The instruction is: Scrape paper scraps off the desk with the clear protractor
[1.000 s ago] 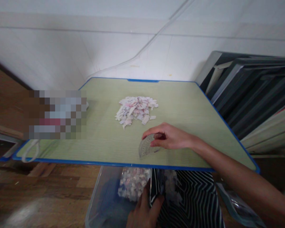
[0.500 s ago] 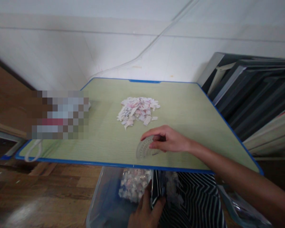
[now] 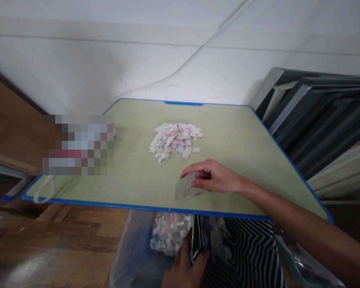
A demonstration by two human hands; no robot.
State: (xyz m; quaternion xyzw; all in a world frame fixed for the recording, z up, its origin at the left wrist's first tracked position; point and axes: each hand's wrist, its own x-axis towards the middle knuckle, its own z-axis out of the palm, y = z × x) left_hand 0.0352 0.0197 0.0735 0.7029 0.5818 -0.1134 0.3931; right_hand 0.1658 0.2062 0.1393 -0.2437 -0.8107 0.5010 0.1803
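Note:
My right hand (image 3: pixel 208 176) is over the front part of the green table (image 3: pixel 132 176), pinching a clear half-round protractor (image 3: pixel 185 187) between thumb and fingers. The protractor's curved edge points left; my fingers hide its right end. Beyond it lies a loose heap of torn paper scraps (image 3: pixel 175 138), white with some pink. Below the table's front edge, my left hand (image 3: pixel 187 262) is closed on a fold of black-and-white striped cloth (image 3: pixel 246 248). Some pale scraps lie on this cloth. Left of that hand, a clear plastic tub (image 3: pixel 123 244) holds a pile of paper bits (image 3: pixel 169 234).
A blurred-out object (image 3: pixel 81 144) with a white strap loop (image 3: pixel 44 190) sits at the table's left, beside a brown box (image 3: pixel 12 128). Dark flat panels (image 3: pixel 324 112) lean at the right. Behind the table, a cable (image 3: pixel 180 70) runs along the white wall.
The protractor has tilted slightly in my right hand, and its scale shows more sharply. My left hand keeps its place at the cloth, and the paper heap looks the same.

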